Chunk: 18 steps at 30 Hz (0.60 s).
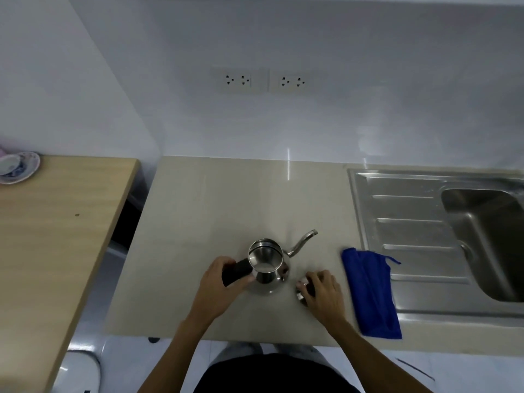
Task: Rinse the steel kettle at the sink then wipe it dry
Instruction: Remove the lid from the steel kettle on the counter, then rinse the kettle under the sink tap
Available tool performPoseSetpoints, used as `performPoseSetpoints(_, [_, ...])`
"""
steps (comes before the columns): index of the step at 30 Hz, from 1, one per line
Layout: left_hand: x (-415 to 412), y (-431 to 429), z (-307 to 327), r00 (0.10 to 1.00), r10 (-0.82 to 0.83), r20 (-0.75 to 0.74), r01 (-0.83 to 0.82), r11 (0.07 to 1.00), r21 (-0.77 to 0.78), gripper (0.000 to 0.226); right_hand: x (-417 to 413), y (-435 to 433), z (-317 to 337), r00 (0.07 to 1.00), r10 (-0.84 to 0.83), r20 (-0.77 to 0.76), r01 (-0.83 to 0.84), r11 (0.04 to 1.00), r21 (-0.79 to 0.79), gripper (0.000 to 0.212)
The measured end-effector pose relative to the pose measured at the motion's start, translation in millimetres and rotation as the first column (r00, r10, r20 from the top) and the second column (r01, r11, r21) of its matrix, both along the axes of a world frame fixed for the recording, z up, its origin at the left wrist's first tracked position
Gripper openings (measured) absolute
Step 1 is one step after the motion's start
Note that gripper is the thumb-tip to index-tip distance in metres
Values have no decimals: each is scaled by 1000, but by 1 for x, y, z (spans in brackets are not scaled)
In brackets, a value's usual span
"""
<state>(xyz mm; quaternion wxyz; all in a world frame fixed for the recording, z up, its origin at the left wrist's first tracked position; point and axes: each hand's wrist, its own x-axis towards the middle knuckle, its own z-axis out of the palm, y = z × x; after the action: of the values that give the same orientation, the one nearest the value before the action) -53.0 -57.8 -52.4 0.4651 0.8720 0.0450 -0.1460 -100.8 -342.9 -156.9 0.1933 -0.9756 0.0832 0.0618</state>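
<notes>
Here, left hand [219, 282] grips the kettle [268, 265] handle.

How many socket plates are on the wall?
2: left plate and right plate, side by side on the wall above the counter. None looks hidden.

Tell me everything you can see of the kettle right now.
The kettle is shiny steel with a narrow waist, a wide open mouth with no lid on it, and a thin curved spout pointing toward the sink. It stands upright on the beige counter, left of the blue cloth. The left hand grips its black side handle. Inside looks empty. The right hand rests beside it on a small metal piece, probably the lid.
</notes>
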Motion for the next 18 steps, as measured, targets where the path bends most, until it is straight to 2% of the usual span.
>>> performPoseSetpoints(3, [-2,3,0,1000,13,-5,-13,1000,23,26,-4,2,-8,999,32,26,-31,999,-36,53])
performPoseSetpoints(6, [-1,1,2,1000,18,-7,-18,1000,14,15,-4,4,-6,999,14,37,-12,998,-62,53])
performPoseSetpoints(8, [0,0,2,1000,-4,-18,4,1000,-11,19,-1,8,3,997,-37,62,39,999,-30,54])
performPoseSetpoints(10, [3,0,1,999,-27,-45,26,999,-37,33,7,13,13,984,-152,92,142,985,102,54])
performPoseSetpoints(12, [7,1,-2,998,-31,-63,27,998,-64,44,23,18,25,960,-266,94,218,911,349,53])
performPoseSetpoints(14, [10,1,-4,997,-35,-69,29,996,-81,52,42,25,49,954,-298,-29,250,740,624,46])
performPoseSetpoints(15, [11,0,-4,997,-37,-67,31,995,-94,56,51,29,59,957,-271,-105,263,656,707,39])
performPoseSetpoints(18, [14,1,-3,998,-39,-55,31,990,-138,70,71,41,68,939,-245,-242,341,567,750,15])
